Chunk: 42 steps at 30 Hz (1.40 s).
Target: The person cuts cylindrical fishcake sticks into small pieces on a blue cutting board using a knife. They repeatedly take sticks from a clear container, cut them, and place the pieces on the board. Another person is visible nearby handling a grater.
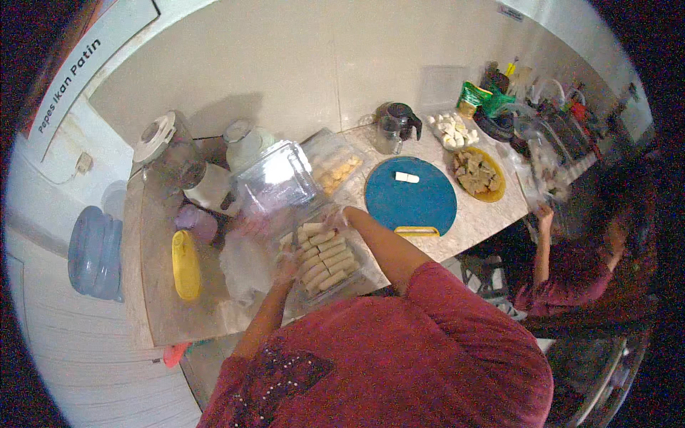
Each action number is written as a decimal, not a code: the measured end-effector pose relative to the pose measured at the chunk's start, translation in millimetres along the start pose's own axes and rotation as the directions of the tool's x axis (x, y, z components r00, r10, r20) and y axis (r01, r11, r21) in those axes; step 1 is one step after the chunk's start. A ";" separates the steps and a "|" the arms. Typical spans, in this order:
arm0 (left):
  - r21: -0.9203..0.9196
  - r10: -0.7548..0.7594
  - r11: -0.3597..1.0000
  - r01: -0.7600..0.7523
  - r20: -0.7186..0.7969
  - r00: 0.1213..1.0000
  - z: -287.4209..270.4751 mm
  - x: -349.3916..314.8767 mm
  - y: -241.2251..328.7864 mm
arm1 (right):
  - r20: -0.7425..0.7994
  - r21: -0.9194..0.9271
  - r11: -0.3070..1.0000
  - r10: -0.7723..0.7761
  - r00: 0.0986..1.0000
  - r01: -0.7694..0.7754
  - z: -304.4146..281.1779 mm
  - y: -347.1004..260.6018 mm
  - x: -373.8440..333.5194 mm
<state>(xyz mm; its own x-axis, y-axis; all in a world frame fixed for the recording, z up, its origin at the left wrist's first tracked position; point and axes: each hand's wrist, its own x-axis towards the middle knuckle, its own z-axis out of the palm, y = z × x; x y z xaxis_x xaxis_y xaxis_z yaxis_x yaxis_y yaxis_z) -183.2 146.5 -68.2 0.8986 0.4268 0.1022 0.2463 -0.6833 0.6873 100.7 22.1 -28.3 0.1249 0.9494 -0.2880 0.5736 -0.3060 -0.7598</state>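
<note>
Pale rolls [327,258], about nine, fill one clear tray [357,274] between two hands.

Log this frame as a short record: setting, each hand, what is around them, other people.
setting: stone counter along a pale wall
left hand: gloved, at left edge of the clear tray of rolls
right hand: gloved, at the tray's far end; cannot tell if it holds anything
nearby: blue round board, yellow case, blender, open clear box, yellow plate
others: a second person at right, hand raised to the counter
</note>
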 end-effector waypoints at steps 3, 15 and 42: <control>-0.175 -0.367 0.911 0.374 0.070 0.928 12.7 4.4 -10.9 | 0.039 0.111 0.994 -0.017 0.999 0.013 1.6 -15.7 -6.3; 0.327 0.137 0.936 -0.128 -0.004 0.991 27.0 15.0 -30.4 | -0.230 0.036 0.998 0.063 0.971 -0.056 24.4 -19.7 -2.5; 0.171 0.032 0.980 -0.105 0.385 0.922 100.4 50.4 147.2 | -0.579 -0.224 0.816 0.328 0.746 -0.533 -80.8 40.7 -224.4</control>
<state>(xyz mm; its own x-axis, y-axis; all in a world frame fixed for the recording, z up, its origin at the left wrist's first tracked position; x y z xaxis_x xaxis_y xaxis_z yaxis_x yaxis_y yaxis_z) -65.1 8.0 -34.1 0.9765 0.1438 -0.1604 0.2088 -0.8156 0.5397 161.5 -197.7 52.5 0.7504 0.6487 -0.1269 0.5828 -0.7399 -0.3360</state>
